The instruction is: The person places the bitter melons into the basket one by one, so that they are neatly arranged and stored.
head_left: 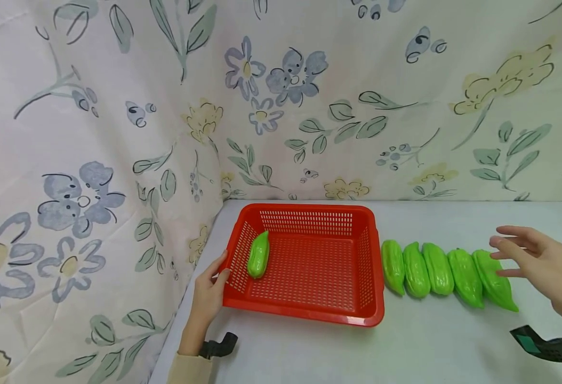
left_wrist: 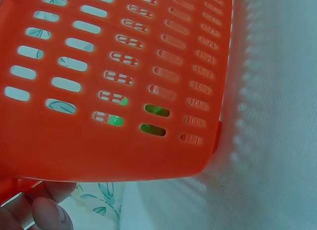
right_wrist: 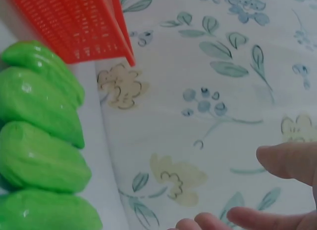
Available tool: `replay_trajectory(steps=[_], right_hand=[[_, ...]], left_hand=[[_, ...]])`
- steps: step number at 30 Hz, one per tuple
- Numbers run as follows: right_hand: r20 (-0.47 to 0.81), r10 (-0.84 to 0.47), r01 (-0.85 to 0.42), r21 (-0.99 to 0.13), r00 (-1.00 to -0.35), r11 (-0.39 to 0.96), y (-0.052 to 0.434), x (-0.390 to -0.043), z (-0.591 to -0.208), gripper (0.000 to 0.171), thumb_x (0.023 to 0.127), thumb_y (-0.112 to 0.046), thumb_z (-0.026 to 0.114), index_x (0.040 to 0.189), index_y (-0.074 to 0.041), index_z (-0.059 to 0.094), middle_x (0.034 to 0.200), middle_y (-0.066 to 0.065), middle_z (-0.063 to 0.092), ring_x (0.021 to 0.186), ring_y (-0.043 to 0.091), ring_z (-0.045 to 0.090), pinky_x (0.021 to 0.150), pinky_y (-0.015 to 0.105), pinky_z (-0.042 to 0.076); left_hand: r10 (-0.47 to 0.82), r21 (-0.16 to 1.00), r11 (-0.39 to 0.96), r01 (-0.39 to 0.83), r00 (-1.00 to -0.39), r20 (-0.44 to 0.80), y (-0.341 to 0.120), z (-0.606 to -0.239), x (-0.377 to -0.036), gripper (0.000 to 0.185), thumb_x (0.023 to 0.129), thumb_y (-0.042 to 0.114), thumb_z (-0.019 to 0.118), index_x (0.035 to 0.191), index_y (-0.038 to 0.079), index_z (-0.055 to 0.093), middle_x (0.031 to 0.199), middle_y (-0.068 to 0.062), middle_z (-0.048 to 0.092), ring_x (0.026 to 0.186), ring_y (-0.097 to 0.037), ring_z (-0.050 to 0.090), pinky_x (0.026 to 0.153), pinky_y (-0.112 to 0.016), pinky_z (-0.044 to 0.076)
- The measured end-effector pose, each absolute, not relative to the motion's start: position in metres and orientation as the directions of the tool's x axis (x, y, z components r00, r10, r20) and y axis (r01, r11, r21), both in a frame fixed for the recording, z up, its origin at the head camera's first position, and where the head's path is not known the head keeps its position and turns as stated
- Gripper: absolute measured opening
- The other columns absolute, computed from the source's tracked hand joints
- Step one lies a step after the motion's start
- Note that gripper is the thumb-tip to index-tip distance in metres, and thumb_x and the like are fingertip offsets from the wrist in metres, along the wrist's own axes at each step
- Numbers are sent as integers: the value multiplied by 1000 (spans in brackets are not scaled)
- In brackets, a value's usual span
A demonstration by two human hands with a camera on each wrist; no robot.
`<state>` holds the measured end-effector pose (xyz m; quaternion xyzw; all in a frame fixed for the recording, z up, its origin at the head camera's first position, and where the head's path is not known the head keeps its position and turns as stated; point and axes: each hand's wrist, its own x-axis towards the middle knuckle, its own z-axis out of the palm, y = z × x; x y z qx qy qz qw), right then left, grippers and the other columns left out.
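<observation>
A red plastic basket (head_left: 310, 314) with slotted walls stands on the white table. My left hand (head_left: 208, 296) grips its left rim, and the left wrist view shows the thumb (left_wrist: 49, 214) by that edge. Inside the basket, near its left wall, lies one glossy green pepper-shaped piece (head_left: 259, 255), partly visible through the slots in the left wrist view. Several more green pepper-shaped pieces (head_left: 438, 269) form a row to the basket's right. Over the right end of that row hovers my right hand (head_left: 542, 261), fingers spread and slightly bent, holding nothing.
Flowered cloth (head_left: 338, 106) hangs behind the table (head_left: 434, 341) and along its left side. A dark strap with a small device (head_left: 218, 345) sits on the left wrist, and another strap (head_left: 550, 348) is on the right wrist.
</observation>
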<state>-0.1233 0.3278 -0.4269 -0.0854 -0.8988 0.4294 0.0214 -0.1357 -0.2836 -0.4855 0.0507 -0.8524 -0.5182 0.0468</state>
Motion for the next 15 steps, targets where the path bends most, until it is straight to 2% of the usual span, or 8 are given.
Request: replay_trajectory(steps=[4,5,11,12,14,15], right_hand=[[-8,190,125,-782,-982,610,343,-119,-434,64,111,-30,47,153,15,30,94,-45,45,73,-22,54,55,21,58],[-6,194,125,-785,-981,607,346,-118,-435,64,111,-29,46,154,15,29,93,-41,51,73,-22,53,55,20,58],[15,217,118,-801,-976,586,359,-116,-439,61,112,-26,45,152,17,27,93,-41,47,71,-23,51,54,17,56],[18,213,113,-805,-977,583,361,-116,-440,60,112,-25,45,151,17,27,93,-47,37,71,-23,51,54,17,56],[9,209,119,-800,-978,589,364,-115,-442,60,112,-26,45,150,18,27,92,-49,36,71,-22,51,54,17,55],[-2,205,127,-791,-979,599,364,-115,-443,62,112,-26,45,150,18,26,91,-43,47,71,-23,50,54,17,55]], left_hand=[[-139,894,447,-43,-990,21,-283,-485,-135,48,108,17,54,155,22,52,151,-16,57,103,-38,71,73,-36,66],[-140,895,444,-45,-990,20,-283,-485,-135,48,108,17,54,155,22,52,151,-16,57,103,-39,71,73,-36,66],[-142,897,441,-46,-990,19,-282,-485,-135,48,108,17,53,155,22,52,151,-16,57,104,-39,71,76,-42,66],[-142,896,441,-46,-990,20,-282,-485,-135,48,107,17,53,155,22,52,151,-16,56,104,-39,71,76,-42,66],[-141,896,443,-42,-990,23,-282,-485,-135,48,107,17,53,155,22,52,151,-16,56,103,-39,71,76,-42,66],[-141,896,442,-40,-990,25,-282,-485,-135,48,107,16,53,155,21,52,151,-16,57,103,-40,71,75,-41,66]])
